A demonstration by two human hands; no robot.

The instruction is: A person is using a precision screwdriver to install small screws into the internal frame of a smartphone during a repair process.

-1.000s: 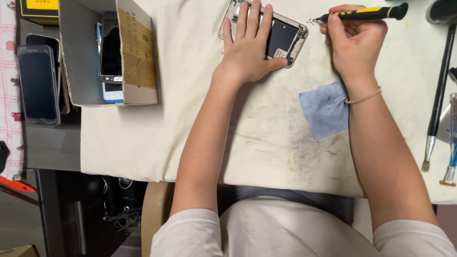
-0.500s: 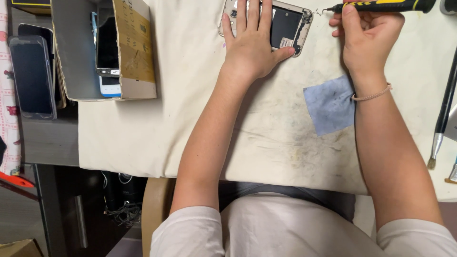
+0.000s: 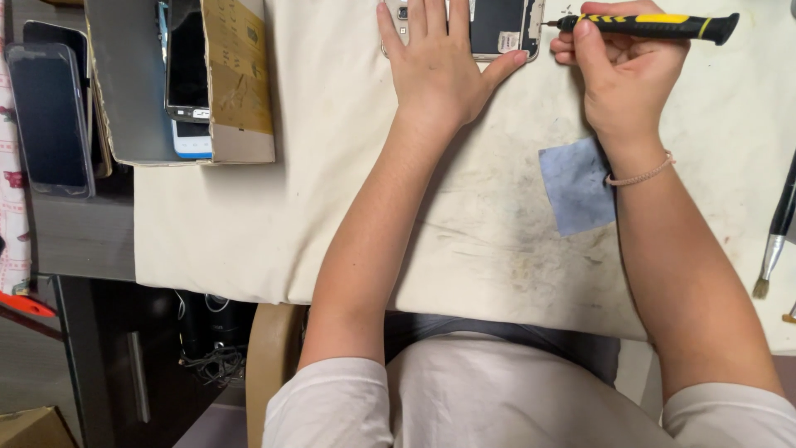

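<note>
A stained cream cloth (image 3: pixel 332 216) covers the work table, its near edge hanging towards the seated person. At the far edge lies an opened smartphone with its back cover off (image 3: pixel 502 29), dark inner plate exposed, partly cut by the frame. The left hand (image 3: pixel 439 70) rests flat on it, fingers spread, thumb along the phone's near edge, pinning it to the cloth. The right hand (image 3: pixel 618 79) pinches a black-and-yellow precision screwdriver (image 3: pixel 655 25), held almost level, its tip at the phone's right edge. Compared with a second ago, the phone and both hands sit closer to the far edge of the view, and the driver tip has closed from a short gap to the phone's rim; the work appears to have moved from approach to engaging a fastener there. A blue-grey square pad (image 3: pixel 576 187) lies on the cloth near the right wrist. At the left edge stands an open cardboard box holding handsets (image 3: pixel 240 91); a dark phone (image 3: pixel 50 116) lies beyond it. A brush (image 3: pixel 775 241) lies at the right edge.
</note>
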